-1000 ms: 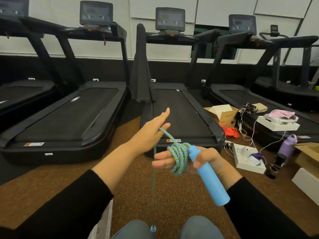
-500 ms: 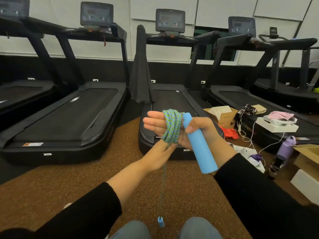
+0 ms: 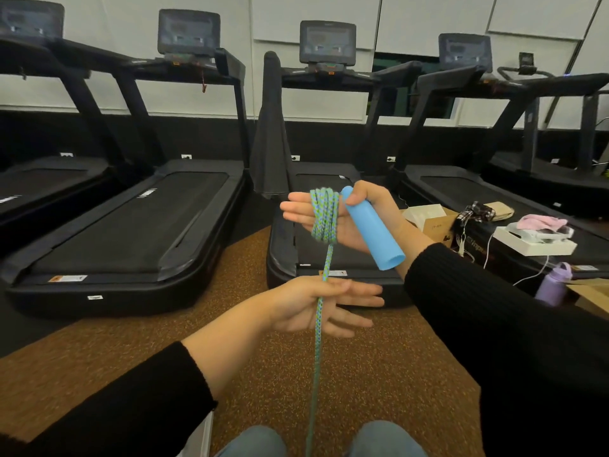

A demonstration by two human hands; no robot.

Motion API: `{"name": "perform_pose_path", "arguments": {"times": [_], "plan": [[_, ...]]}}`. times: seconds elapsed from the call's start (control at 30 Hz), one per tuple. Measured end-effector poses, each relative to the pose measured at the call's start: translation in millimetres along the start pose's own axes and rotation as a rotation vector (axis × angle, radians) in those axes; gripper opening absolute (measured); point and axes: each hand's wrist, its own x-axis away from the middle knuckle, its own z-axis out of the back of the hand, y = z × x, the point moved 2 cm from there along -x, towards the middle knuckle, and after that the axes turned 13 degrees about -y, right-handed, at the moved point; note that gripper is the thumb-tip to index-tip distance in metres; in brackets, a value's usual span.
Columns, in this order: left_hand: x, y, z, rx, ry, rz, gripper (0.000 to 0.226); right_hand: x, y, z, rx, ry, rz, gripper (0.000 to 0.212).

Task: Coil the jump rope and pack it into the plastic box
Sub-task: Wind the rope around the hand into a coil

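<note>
1. Blue-and-green braided jump rope [image 3: 324, 219] shows in the head view as several turns looped around the flat palm of the right hand [image 3: 342, 219], which sits at about 1 o'clock from the frame's centre.
2. Its fingers point toward 9 o'clock; the thumb pins one blue handle [image 3: 372, 229] against the palm, the handle's long axis slanting toward 5 o'clock.
3. One free strand runs straight down toward 6 o'clock, its axis near vertical, passing through the left hand [image 3: 316, 305] just below the coil.
4. Those fingers are loosely spread, the strand sliding between thumb and fingers rather than clamped.
5. My read: the next wrap depends on the left hand, the nearer one to the free strand, carrying it up and over the right palm.
6. Counts: one rope, one handle visible, two hands; the plastic box cannot be picked out with certainty.
</note>
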Motion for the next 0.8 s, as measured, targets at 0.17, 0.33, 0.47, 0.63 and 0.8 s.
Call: {"name": "perform_pose_path", "arguments": {"times": [0.17, 0.33, 0.47, 0.63, 0.8], "plan": [[3, 5, -5, 0.088, -0.088, 0.069, 0.048, 5, 6, 12, -0.053, 0.035, 0.043, 0.055], [7, 13, -10, 0.051, -0.138, 0.114, 0.047, 16, 20, 29, -0.020, 0.058, 0.033, 0.052], [13, 21, -18, 0.073, -0.329, 0.139, 0.053, 22, 46, 35, -0.081, 0.024, -0.008, 0.061], [18, 24, -17, -0.111, -0.398, 0.290, 0.067, 25, 73, 37, -0.112, -0.050, -0.053, 0.072], [18, 37, -20, -0.099, -0.434, 0.305, 0.069, 35, 85, 23, -0.032, -0.053, -0.072, 0.036]]}}
